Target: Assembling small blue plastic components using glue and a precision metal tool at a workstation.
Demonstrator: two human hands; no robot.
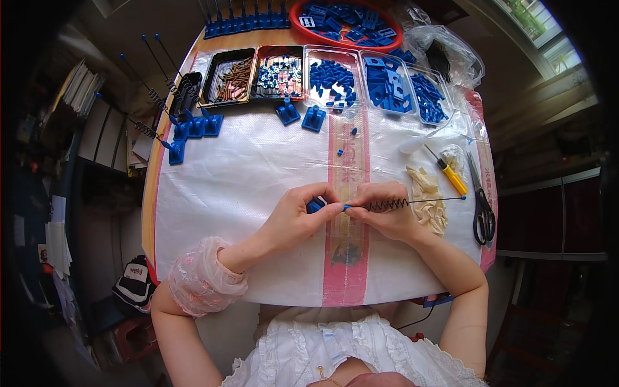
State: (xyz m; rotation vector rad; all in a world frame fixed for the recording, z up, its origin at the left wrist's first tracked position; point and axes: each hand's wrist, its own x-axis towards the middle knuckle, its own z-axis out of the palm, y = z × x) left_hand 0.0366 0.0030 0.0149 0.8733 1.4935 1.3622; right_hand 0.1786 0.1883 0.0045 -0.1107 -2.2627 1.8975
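Observation:
Over the middle of the table my two hands meet, fingertips nearly touching. My left hand (302, 213) is closed on a blue plastic base (314, 205), mostly hidden by the fingers. In a pinch, my right hand (385, 209) holds a dark coil spring (389, 204) with a thin rod through it. That rod points right and ends in a small blue tip (463, 197). Between the thumbs a bit of blue shows where spring and base come together; whether they are joined is hidden. Two blue bases (313, 119) stand farther off, near the trays.
Along the back, trays hold brown screws (236, 79), small nuts (278, 76) and blue parts (332, 77). Finished-looking spring pieces (193, 126) stand at left. A red basin (303, 37) is behind. At right lie scissors (483, 216), a yellow-handled screwdriver (453, 178) and cream gloves (425, 200).

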